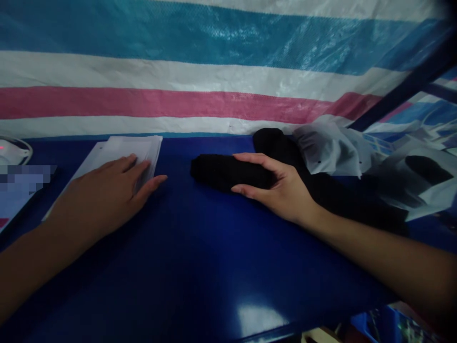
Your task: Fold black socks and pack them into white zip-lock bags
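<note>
My left hand (103, 193) lies flat with its fingers spread on a stack of frosted plastic bags (143, 145) at the left of the blue table. The fingertips rest on the upper bags, and the palm hides part of the pile. A folded pair of black socks (221, 172) lies on the table in the middle. My right hand (278, 183) grips its right end, thumb on the near side and fingers on the far side. Behind my right wrist, more black socks (273, 140) are spread in a dark heap, partly covered by the forearm.
Frosted bags (328, 147) lie at the right, one with something black inside (428, 170). A white device with a cable (12, 153) stands at far left. Striped plastic sheeting (178, 102) hangs behind the blue table (200, 247). Below its front right edge is a blue crate (389, 324).
</note>
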The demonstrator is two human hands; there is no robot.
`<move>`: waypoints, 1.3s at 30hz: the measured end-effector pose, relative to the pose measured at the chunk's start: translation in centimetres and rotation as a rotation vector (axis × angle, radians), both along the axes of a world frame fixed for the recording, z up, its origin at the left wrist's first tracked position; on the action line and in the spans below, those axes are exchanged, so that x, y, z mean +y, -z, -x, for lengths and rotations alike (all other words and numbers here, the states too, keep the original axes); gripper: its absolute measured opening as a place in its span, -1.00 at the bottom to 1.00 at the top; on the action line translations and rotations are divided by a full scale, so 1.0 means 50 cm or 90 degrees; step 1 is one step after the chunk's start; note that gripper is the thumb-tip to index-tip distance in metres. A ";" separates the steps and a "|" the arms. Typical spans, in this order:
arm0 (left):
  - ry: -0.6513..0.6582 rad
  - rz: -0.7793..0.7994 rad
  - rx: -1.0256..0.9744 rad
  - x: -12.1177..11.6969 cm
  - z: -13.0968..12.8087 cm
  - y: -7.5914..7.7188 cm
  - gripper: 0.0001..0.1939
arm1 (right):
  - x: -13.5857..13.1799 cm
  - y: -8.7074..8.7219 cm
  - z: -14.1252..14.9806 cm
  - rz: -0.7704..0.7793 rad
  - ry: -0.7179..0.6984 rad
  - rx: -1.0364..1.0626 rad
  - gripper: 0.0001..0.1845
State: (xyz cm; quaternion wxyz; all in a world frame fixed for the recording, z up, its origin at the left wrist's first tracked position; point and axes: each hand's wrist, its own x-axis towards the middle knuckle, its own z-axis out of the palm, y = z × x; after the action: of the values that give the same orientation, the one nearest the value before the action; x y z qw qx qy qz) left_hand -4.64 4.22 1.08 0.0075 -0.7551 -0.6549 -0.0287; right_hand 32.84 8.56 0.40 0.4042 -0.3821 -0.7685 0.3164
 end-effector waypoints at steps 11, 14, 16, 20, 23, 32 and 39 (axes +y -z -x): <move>-0.019 -0.013 0.010 0.013 0.015 -0.016 -0.29 | 0.002 0.000 -0.002 0.021 0.007 0.003 -0.31; -0.002 -0.017 -0.002 0.018 0.022 -0.012 -0.27 | 0.002 -0.001 -0.002 0.025 0.005 0.005 -0.31; 0.005 -0.009 -0.011 0.019 0.022 -0.012 -0.28 | 0.002 -0.001 -0.003 0.023 0.003 0.005 -0.31; 0.025 -0.109 -0.009 0.005 0.002 -0.019 -0.40 | 0.002 0.000 -0.003 0.022 0.001 0.002 -0.30; 0.090 -0.269 -0.041 -0.018 -0.023 -0.024 -0.59 | -0.001 -0.002 -0.003 -0.014 0.016 0.012 -0.33; 0.193 -0.216 -0.139 -0.028 -0.042 -0.015 -0.63 | -0.018 -0.008 -0.003 -0.153 0.022 0.065 -0.37; 0.170 -0.272 -0.108 -0.012 -0.034 0.000 -0.76 | -0.028 -0.013 -0.007 -0.209 -0.010 0.037 -0.33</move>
State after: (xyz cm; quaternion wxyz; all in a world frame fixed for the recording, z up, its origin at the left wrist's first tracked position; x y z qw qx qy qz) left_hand -2.96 3.65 1.10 0.1077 -0.8109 -0.5270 -0.2303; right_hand 33.17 7.17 1.07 0.4807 -0.2957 -0.8009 0.2001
